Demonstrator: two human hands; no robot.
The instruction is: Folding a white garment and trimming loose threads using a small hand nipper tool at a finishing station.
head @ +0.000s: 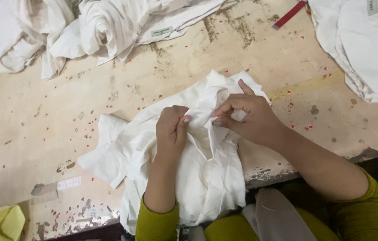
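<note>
Bare worn beige tabletop [42, 120] open on the left, heaped white cloth pile [86, 27] blocking far edge, stacked white folded garments [363, 49] crowding right, red flat strip [289, 14] between.

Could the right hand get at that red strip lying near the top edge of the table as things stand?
Probably yes: bare tabletop lies between the right hand and the red strip, though the hand is pinching the white garment.

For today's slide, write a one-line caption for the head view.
Both hands, left and right, pinch a crumpled white garment on a worn worktable.
</note>
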